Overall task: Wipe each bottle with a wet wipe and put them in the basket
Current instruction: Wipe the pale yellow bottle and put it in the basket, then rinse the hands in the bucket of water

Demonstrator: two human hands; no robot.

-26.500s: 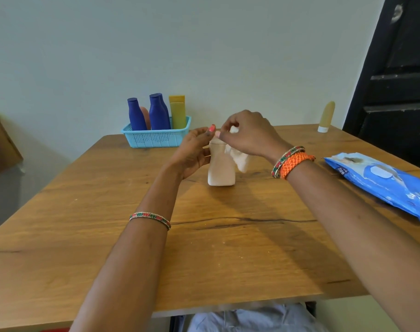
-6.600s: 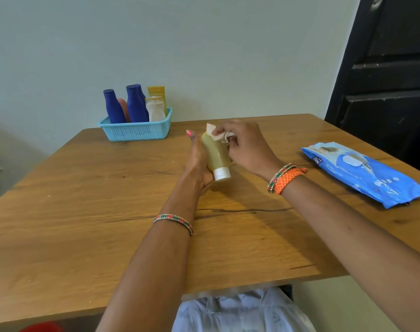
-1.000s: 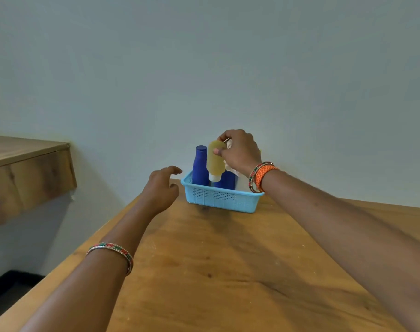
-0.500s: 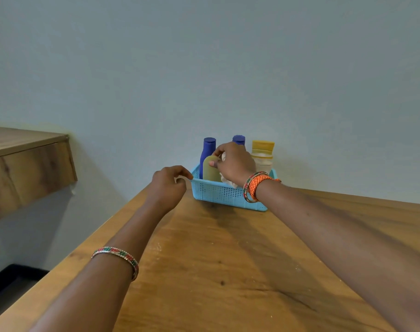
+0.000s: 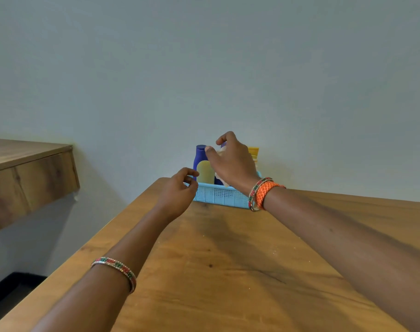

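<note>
While the right hand (image 5: 233, 164) hangs over the light blue basket (image 5: 219, 195) at the far end of the wooden table (image 5: 228, 259), it covers most of the bottles inside, so only a blue bottle (image 5: 199, 156), the top of a yellow bottle (image 5: 253, 150) and the pale yellow-green bottle (image 5: 205, 172) show. That last bottle stands in the basket's left front corner, free of both hands. Thumb and forefinger of the right hand are spread apart, yet a white wet wipe (image 5: 222, 152) is tucked against its palm, mostly hidden. Just beside the basket's left edge, the left hand (image 5: 177, 194) is loosely curled and holds nothing; whether it touches the rim is unclear.
</note>
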